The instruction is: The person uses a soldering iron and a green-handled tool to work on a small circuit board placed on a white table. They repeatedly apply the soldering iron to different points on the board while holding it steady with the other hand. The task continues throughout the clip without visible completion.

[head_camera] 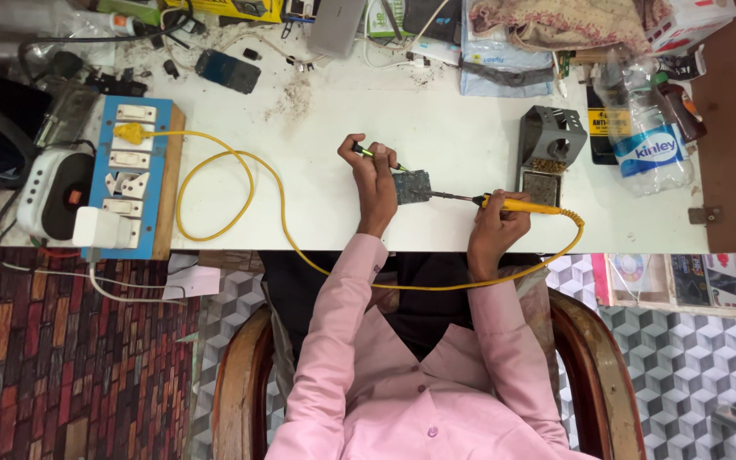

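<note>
Cluttered white table [436, 136], small circuit board [412, 186] near its front edge, left hand [373, 175] beside the board pinching tweezers [378, 156], right hand [497, 223] wrapped around yellow soldering iron [517, 204], tip touching the board's right edge

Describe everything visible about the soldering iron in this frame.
The soldering iron has a yellow handle and a thin dark metal shaft. It lies nearly level above the white table, tip pointing left onto a small circuit board. The right hand grips the handle. Its yellow cord loops off the table edge back to a plug in the blue switch board.
</note>
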